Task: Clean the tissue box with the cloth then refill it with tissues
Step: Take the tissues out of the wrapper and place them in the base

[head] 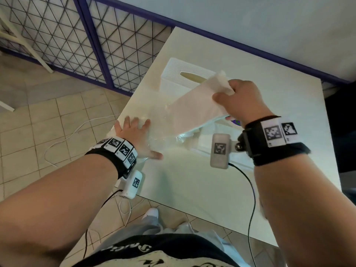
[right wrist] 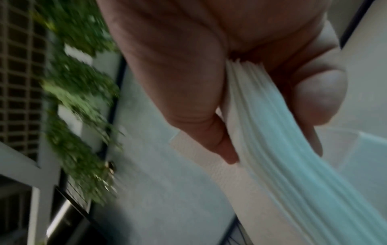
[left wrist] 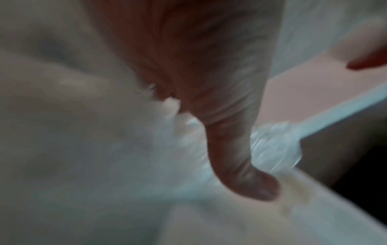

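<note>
Above the table's middle, right hand [head: 241, 101] pinches a stack of tissues [head: 194, 110], thumb on one face, fingers on the other, stack tilted and half out of a clear plastic wrapper [head: 163, 139]. Left hand [head: 134, 135] lies flat with fingers spread, pressing the wrapper down at the table's [head: 192, 180] left edge. White tissue box [head: 173, 74] stands near the far edge, just behind the stack, slot up. Left wrist view is blurred.

The box [head: 185, 78] stands at the bench's [head: 279, 116] far side, its slot partly hidden behind the raised tissues [head: 196, 106]. Clear wrapper [head: 159, 137] covers the bench's left edge. Bare bench lies right of the box.
</note>
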{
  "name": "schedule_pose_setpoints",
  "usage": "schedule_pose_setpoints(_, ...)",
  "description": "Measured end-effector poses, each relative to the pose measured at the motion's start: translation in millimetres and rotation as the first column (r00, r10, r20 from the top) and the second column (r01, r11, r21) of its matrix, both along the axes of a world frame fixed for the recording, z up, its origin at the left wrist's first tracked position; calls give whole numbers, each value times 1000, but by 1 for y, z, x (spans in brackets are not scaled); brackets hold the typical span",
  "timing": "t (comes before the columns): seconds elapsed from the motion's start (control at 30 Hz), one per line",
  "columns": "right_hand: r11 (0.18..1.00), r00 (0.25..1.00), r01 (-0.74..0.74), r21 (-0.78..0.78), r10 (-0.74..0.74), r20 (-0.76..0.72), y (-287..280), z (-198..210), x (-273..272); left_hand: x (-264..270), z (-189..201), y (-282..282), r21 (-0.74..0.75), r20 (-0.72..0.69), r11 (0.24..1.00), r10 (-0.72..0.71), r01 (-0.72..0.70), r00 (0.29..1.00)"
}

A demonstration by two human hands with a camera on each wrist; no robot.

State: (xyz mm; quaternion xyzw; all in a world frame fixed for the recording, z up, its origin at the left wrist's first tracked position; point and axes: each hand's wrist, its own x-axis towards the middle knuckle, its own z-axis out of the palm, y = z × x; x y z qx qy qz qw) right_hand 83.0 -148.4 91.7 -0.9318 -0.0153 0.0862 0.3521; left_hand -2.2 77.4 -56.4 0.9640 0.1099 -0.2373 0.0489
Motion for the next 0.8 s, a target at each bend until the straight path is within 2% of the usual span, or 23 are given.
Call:
schedule_pose_setpoints(0.03,999,1000,17,31,-18,25,-9,8,-7,3,6,-2,-9,37,1000,10,-9,999)
schedule_pose_setpoints(0.07,998,999,27,53,-29,45,-19,13,-14,5,15,-8,-80,147,997,17,-5,989)
schedule_pose_setpoints(0.1,998,998,28,61,-32,56,-27,17,-19,8,22,-13,-226,294,974,49,20,955)
schedule_pose_setpoints(0.13,998,997,24,64,-28,67,-35,20,-24,10,29,-21,-436,414,897,132,69,901)
schedule_pose_setpoints(0.17,997,997,19,73,-24,69,-42,22,-29,13,34,-29,-664,429,741,267,101,863)
schedule_pose_setpoints(0.2,995,998,18,95,-24,62,-47,24,-35,17,38,-39,-841,342,534,406,83,848)
schedule_pose_setpoints(0.23,992,998,20,121,-27,55,-52,24,-40,20,41,-49,-944,188,331,515,8,837)
schedule_pose_setpoints(0.27,988,998,24,155,-31,46,-57,25,-44,23,45,-59,-986,4,136,580,-92,814)
schedule_pose_setpoints(0.33,968,999,35,250,-42,23,-65,25,-53,21,49,-69,-956,-291,-180,517,-230,805)
schedule_pose_setpoints(0.37,951,999,42,307,-45,2,-69,26,-56,18,47,-70,-932,-351,-254,464,-257,813)
schedule_pose_setpoints(0.4,929,999,53,367,-47,-25,-74,25,-59,18,47,-73,-922,-377,-260,434,-287,818)
schedule_pose_setpoints(0.43,905,997,69,419,-51,-54,-78,24,-61,19,46,-78,-911,-409,-257,443,-324,798)
schedule_pose_setpoints(0.47,882,995,88,462,-57,-82,-83,22,-64,18,46,-84,-882,-468,-289,449,-372,761)
schedule_pose_setpoints(0.57,821,983,170,545,-100,-156,-101,7,-67,9,43,-91,-781,-543,-500,249,-374,802)
schedule_pose_setpoints(0.6,807,978,199,555,-124,-170,-108,-1,-69,8,47,-94,-765,-550,-515,212,-386,808)
schedule_pose_setpoints(0.63,801,972,228,554,-151,-181,-115,-10,-71,7,50,-99,-777,-552,-492,229,-394,802)
schedule_pose_setpoints(0.67,805,966,252,537,-179,-186,-122,-21,-74,5,54,-104,-836,-499,-407,284,-368,819)
schedule_pose_setpoints(0.73,825,959,278,493,-206,-195,-134,-45,-84,2,52,-110,-970,-243,-112,357,-217,902)
schedule_pose_setpoints(0.77,822,958,279,496,-204,-202,-139,-56,-89,1,48,-113,-990,-117,33,365,-139,924)
schedule_pose_setpoints(0.8,823,963,264,503,-191,-191,-144,-66,-96,0,43,-114,-988,-44,119,364,-94,931)
